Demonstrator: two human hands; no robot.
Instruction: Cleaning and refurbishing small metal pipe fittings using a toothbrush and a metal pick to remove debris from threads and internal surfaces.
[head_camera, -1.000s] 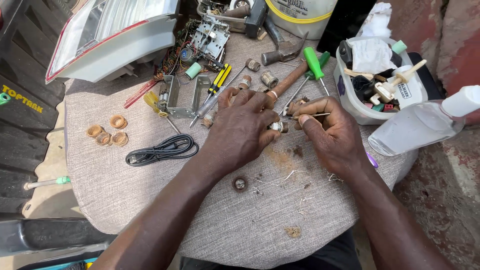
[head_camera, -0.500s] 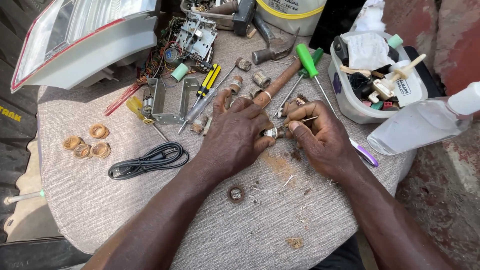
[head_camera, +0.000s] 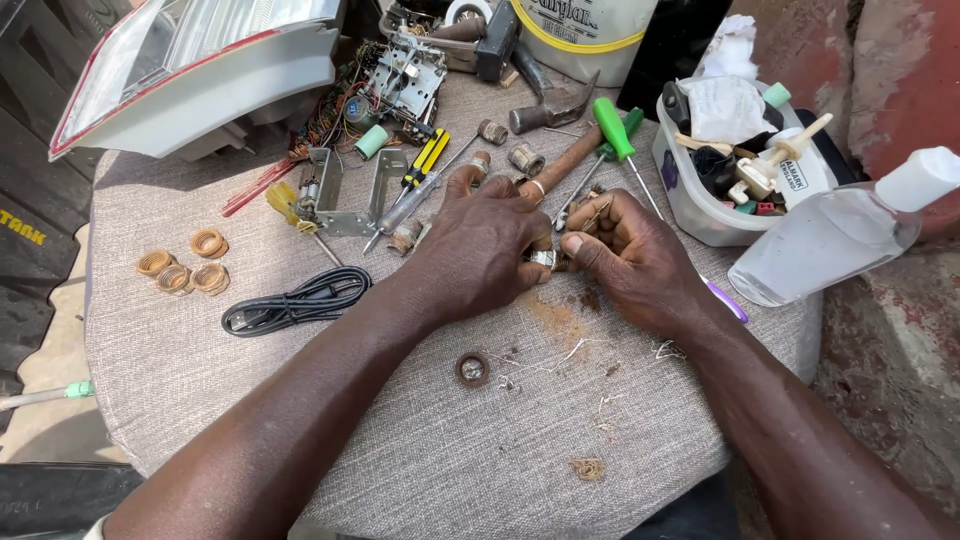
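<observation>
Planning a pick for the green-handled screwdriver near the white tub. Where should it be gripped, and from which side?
Grip the green handle of the screwdriver, coming from above. It is the thickest part and lies flat and bare on the table. The thin shaft runs down towards the right hand, so that end is crowded.

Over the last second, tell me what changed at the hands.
Little changed. The left hand and right hand stay together, fingers pinching the same small metal part; nothing was picked up or dropped. Only the camera shifted. The black cable, coils and ring lie unmoved.
</observation>
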